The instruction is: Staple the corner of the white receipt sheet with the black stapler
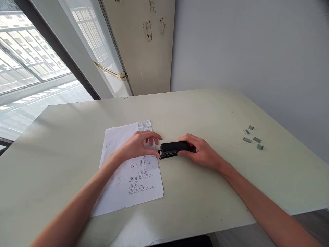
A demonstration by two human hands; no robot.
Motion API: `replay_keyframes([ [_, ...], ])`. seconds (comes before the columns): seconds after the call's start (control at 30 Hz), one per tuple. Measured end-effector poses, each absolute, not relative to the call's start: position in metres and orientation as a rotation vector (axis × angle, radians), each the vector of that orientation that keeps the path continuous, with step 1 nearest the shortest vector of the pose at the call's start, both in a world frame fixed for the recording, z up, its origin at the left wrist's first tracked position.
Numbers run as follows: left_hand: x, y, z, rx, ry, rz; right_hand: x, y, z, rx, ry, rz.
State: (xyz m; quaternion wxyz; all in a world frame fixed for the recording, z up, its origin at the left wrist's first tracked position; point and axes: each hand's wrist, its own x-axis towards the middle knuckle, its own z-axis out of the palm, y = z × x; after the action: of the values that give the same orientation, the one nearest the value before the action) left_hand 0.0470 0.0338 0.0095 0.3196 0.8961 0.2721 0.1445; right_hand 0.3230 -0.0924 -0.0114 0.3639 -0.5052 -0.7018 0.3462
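Observation:
A black stapler [173,147] with a red part at its rear lies on the table, its front end pointing left. My right hand [202,150] is wrapped round the stapler's rear half. Just left of the stapler's front end is my left hand [140,145], thumb and fingers apart in a C shape with nothing visible between them. It is over printed sheets of paper [142,180], which lie overlapping on the table and partly under my left forearm. The stapler's front tip sits close to the papers' right edge; whether it touches them I cannot tell.
Several grey staple strips [247,140] lie scattered on the right of the pale table [205,192]. Behind the table stand a grey wall [244,44] and a fridge-like cabinet [151,61] with a handle. A window [28,51] is at the left.

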Motion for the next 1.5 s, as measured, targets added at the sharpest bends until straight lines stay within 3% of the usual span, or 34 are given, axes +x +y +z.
replay_keyframes([
  [0.2,0.003,0.064,0.001,2.450,1.284,0.754,0.319,-0.093,-0.013,-1.339,-1.806,0.857],
  [0.37,-0.015,0.072,-0.020,2.516,1.630,0.745,0.318,-0.094,-0.014,-1.366,-1.805,0.840],
  [1.17,-0.002,0.048,-0.010,2.283,1.317,0.635,0.318,-0.098,-0.015,-1.472,-1.773,0.747],
  [1.5,0.024,0.025,-0.017,2.368,1.412,0.709,0.319,-0.096,-0.015,-1.471,-1.788,0.728],
])
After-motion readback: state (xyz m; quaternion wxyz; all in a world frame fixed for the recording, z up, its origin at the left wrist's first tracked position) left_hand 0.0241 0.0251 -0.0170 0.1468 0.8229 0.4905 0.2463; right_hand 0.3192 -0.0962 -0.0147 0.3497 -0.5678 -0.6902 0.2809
